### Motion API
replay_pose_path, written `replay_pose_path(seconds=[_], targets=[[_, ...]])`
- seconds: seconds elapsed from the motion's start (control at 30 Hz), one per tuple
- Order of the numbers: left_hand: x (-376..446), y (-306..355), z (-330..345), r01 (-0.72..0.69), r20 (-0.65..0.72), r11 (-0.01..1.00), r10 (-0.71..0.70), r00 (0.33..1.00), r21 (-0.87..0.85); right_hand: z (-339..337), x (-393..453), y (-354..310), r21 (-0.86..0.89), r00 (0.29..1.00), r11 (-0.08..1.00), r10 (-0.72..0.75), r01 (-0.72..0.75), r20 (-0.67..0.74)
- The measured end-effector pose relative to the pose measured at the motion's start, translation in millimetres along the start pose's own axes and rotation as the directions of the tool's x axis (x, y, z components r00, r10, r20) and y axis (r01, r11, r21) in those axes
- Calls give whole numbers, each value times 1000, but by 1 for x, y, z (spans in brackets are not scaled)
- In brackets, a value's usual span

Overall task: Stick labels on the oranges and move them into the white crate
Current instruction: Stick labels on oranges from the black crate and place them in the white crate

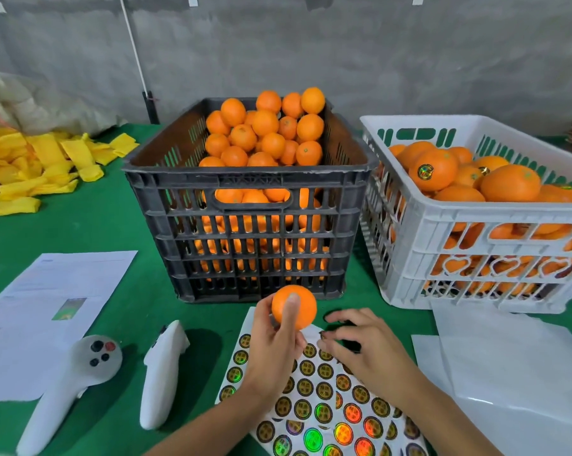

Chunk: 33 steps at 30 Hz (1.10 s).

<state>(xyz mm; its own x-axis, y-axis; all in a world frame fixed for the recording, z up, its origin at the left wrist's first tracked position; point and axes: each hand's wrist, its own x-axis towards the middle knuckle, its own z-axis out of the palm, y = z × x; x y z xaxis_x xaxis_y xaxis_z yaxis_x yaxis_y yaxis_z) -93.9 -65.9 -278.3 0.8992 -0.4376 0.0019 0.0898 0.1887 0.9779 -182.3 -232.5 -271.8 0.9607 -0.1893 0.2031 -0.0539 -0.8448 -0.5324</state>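
— What do your hands have?
— Your left hand (278, 347) holds an orange (294, 307) up by its fingertips, thumb across the front, above the label sheet (314, 409) at the tabletop's (120, 225) near edge. Your right hand (360, 347) curls its fingers down on the sheet's far end; whether it pinches a label I cannot tell.
— And the crates?
— The black crate (248, 222) stands mid-tabletop, heaped with oranges. The white crate (475, 245) sits just beside it toward the right edge, holding labelled oranges.
— Anything else?
— Two white controllers (113, 380) and a paper (47, 311) lie near the left edge.
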Motion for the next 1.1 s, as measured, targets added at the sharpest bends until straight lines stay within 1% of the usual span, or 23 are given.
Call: replay_pose_path(seconds=[0.1, 0.27, 0.33, 0.43, 0.53, 0.67, 0.8, 0.87, 0.97, 1.03, 1.1], targets=[[0, -1, 1, 10, -1, 1000, -10, 1000, 3, 0, 1, -3, -23, 999, 999, -38, 37, -35], [-1, -1, 0, 6, -3, 1000, -6, 1000, 24, -5, 0, -9, -146, 993, 982, -114, 118, 34], [-1, -2, 1, 10, -9, 999, -9, 1000, 50, -6, -1, -12, -186, 987, 969, -160, 163, 29], [-1, -2, 1, 11, -11, 997, -10, 1000, 73, -3, -2, -14, -159, 983, 971, -184, 178, -20], [-2, -3, 1, 4, -3, 998, -4, 1000, 66, 0, -2, -16, -1, 994, 996, -93, 93, -65], [-2, -2, 2, 14, 3, 998, -15, 1000, 62, 1, 0, -18, 204, 996, 977, 70, -58, -50], [-2, -1, 3, 7, 3, 998, -8, 1000, 70, 1, 2, -19, 278, 984, 949, 171, -149, -56], [-2, -1, 3, 7, 7, 997, -7, 1000, 72, 0, 3, -21, 314, 965, 930, 237, -191, -112], [-2, -1, 3, 0, 11, 996, -1, 1000, 90, -6, 9, -26, 315, 900, 925, 310, -211, -308], [-1, 0, 4, 11, 13, 995, -13, 1000, 103, -8, 14, -34, 248, 854, 954, 268, -170, -445], [-1, 0, 5, 12, 14, 995, -13, 1000, 96, -5, 17, -46, 163, 845, 979, 189, -123, -501]])
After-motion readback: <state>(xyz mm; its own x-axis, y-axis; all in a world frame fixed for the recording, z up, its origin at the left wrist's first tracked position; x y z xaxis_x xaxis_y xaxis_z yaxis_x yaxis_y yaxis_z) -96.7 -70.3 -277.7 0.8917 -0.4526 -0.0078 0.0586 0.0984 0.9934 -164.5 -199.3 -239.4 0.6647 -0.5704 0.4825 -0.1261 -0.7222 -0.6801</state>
